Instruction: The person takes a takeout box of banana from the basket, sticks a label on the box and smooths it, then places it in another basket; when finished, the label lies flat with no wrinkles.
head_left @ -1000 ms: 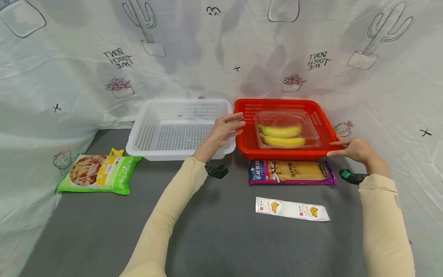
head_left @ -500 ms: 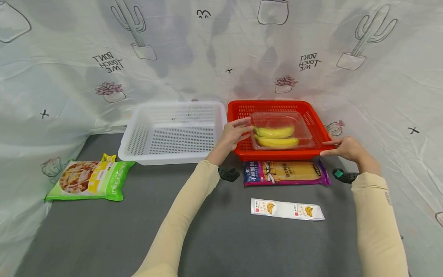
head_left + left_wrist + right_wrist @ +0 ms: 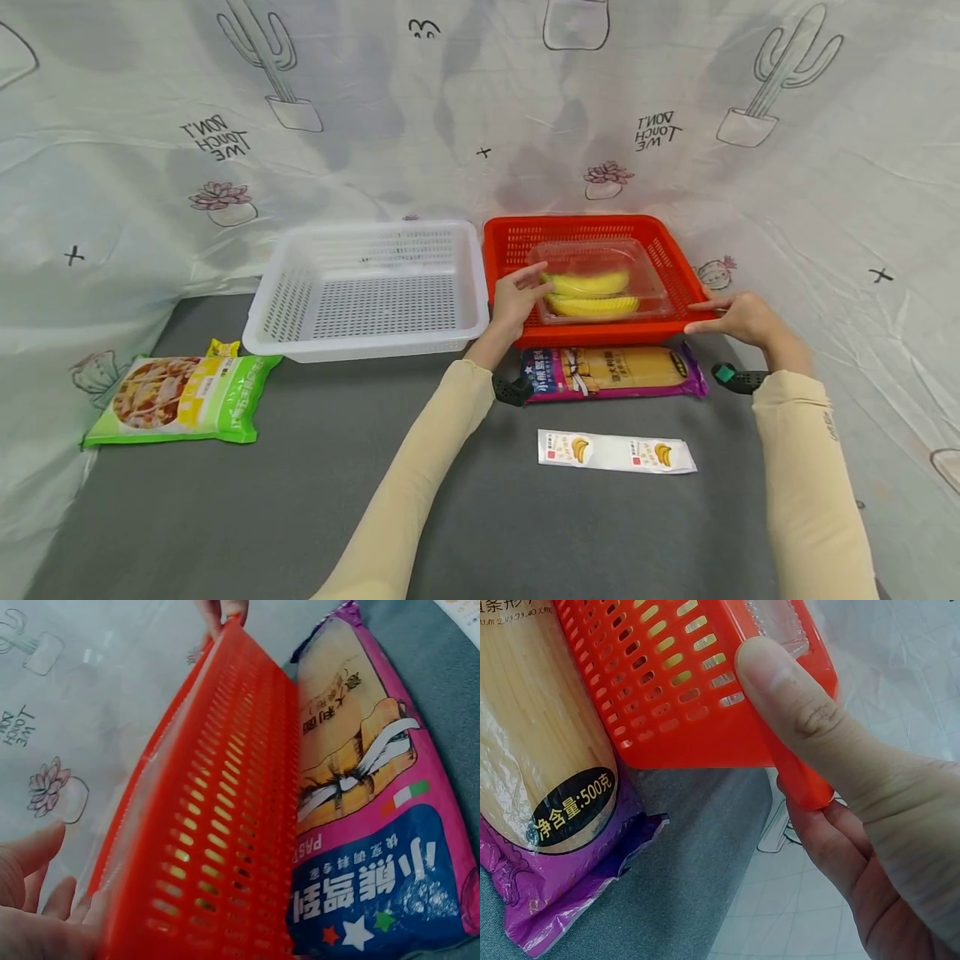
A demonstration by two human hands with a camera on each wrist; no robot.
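Note:
A red basket (image 3: 600, 335) holds a clear plastic box (image 3: 651, 279) with yellow bananas (image 3: 592, 307) inside. My right hand (image 3: 750, 321) pinches the basket's right rim; in the right wrist view the thumb (image 3: 769, 671) lies on top of the rim with fingers curled beneath. Over the basket's left front corner is my left hand (image 3: 516, 304), its fingers spread beside the box's left end. The left wrist view shows that hand (image 3: 45, 900) next to the basket (image 3: 187, 825), its fingertips partly hidden behind the rim.
Left of the red basket stands a white basket (image 3: 360, 342). In front lie a purple pasta pack (image 3: 615, 371) and a white strip with banana labels (image 3: 617, 452). Far left are a green food bag (image 3: 183, 400) and a small yellow packet (image 3: 223, 348). A printed sheet (image 3: 450, 108) hangs behind.
My left hand has moved right, from the red basket's left edge to beside the box. The right hand keeps its hold on the rim. The head view has shifted.

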